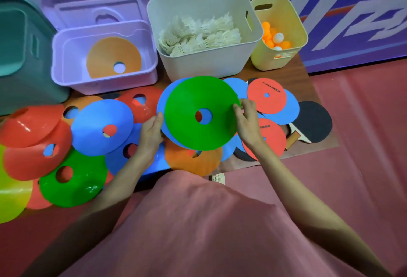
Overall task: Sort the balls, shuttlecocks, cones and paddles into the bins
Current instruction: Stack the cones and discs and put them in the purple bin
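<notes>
Left hand (152,132) & right hand (247,122) grip opp edges of flat round green cone (199,112) w/ centre hole

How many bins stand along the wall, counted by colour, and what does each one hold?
Teal bin: 1, contents not visible
Purple bin: 1, holds one orange cone
White bin: 1, holds shuttlecocks
Yellow bin: 1, holds orange and white balls
Total: 4 bins
</notes>
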Available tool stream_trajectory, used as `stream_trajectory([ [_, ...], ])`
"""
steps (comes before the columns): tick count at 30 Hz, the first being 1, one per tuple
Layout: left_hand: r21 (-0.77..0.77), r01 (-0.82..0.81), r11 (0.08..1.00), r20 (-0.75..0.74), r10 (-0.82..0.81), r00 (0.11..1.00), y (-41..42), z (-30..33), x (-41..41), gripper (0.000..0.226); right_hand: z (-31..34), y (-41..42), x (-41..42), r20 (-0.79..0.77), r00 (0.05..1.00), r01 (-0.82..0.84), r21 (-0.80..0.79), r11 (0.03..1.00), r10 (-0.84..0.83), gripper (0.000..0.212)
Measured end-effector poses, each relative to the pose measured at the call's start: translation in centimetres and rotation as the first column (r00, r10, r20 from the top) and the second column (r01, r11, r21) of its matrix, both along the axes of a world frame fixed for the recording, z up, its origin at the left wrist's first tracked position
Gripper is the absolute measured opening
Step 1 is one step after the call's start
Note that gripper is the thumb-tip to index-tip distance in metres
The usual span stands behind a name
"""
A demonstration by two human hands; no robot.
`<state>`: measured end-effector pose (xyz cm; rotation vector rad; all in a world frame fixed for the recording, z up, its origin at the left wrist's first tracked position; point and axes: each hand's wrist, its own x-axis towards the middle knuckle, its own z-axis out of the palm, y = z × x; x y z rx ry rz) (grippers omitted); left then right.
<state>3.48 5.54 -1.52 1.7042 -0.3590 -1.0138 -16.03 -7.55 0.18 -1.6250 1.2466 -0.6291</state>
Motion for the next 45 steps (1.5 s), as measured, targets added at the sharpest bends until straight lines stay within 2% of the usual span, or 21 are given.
stream_trajectory([
  [3, -0.032, -0.014, 0.999, -0.052, 0.013, 0.999, 0.4, 0.5, -0.1, 0.031, -1.2, 0.1, 0.1, -0.042, 0.999, -0.015, -0.026, 1.000, 0.014, 0.008],
  [8, -0.026, -0.016, 1.000, -0.085, 0.014, 0.996, 0.9, 0.8, -0.5, 0.030, -1.2, 0.8, 1.3, -0.051, 0.996, -0.080, -0.073, 0.994, 0.076, 0.036],
  [15, 0.028, -0.019, 0.999, -0.099, 0.022, 0.995, 2.7, 0.2, 0.2, 0.040, -2.5, 1.9, 3.5, -0.109, 0.976, -0.203, -0.131, 0.970, 0.189, 0.047],
  [18, 0.003, -0.039, 0.999, 0.020, 0.039, 0.999, 4.2, -0.6, 1.4, 0.047, -2.6, 2.6, 4.6, -0.077, 0.977, -0.209, -0.137, 0.968, 0.200, 0.041],
  [22, -0.040, -0.151, 0.988, 0.073, 0.154, 0.985, 5.2, -1.0, 2.7, 0.028, -3.5, 4.3, 5.2, -0.041, 0.991, -0.133, -0.172, 0.976, 0.128, 0.032],
  [25, -0.046, -0.250, 0.967, 0.097, 0.253, 0.963, 5.7, -1.3, 3.9, 0.034, -4.6, 5.7, 4.6, -0.136, 0.974, -0.208, -0.190, 0.960, 0.184, 0.020],
  [27, -0.056, -0.315, 0.947, 0.070, 0.319, 0.945, 6.2, -1.7, 4.8, 0.027, -5.7, 6.5, 4.2, -0.293, 0.899, -0.373, -0.119, 0.920, 0.326, 0.021],
  [29, -0.066, -0.347, 0.936, 0.036, 0.349, 0.936, 6.6, -2.1, 5.6, 0.024, -6.5, 7.6, 4.2, -0.445, 0.761, -0.526, 0.004, 0.851, 0.472, 0.028],
  [31, -0.068, -0.353, 0.933, 0.017, 0.355, 0.935, 6.9, -2.4, 6.0, 0.024, -6.8, 8.9, 4.6, -0.554, 0.614, -0.608, 0.123, 0.784, 0.563, 0.040],
  [33, -0.063, -0.347, 0.936, 0.018, 0.348, 0.937, 7.2, -2.5, 6.2, 0.024, -6.9, 10.0, 5.1, -0.620, 0.522, -0.631, 0.182, 0.755, 0.586, 0.054],
  [35, -0.057, -0.337, 0.940, 0.036, 0.339, 0.940, 7.5, -2.8, 6.4, 0.024, -7.0, 10.6, 5.6, -0.652, 0.501, -0.632, 0.173, 0.755, 0.569, 0.061],
  [38, -0.056, -0.334, 0.941, 0.063, 0.338, 0.939, 7.7, -3.1, 6.9, 0.024, -6.2, 10.3, 5.8, -0.645, 0.562, -0.564, 0.160, 0.810, 0.518, 0.060],
  [40, -0.075, -0.339, 0.938, 0.089, 0.345, 0.934, 7.8, -3.0, 7.1, 0.025, -5.0, 9.8, 5.6, -0.671, 0.617, -0.488, 0.083, 0.869, 0.411, 0.066],
  [43, -0.108, -0.349, 0.931, 0.119, 0.360, 0.925, 7.7, -2.6, 7.4, 0.019, -2.2, 9.1, 5.2, -0.715, 0.676, -0.339, -0.090, 0.937, 0.176, 0.090],
  [45, -0.117, -0.352, 0.929, 0.132, 0.366, 0.921, 7.7, -2.6, 7.7, 0.016, -0.5, 8.3, 5.3, -0.688, 0.719, -0.237, -0.109, 0.965, 0.099, 0.095],
])
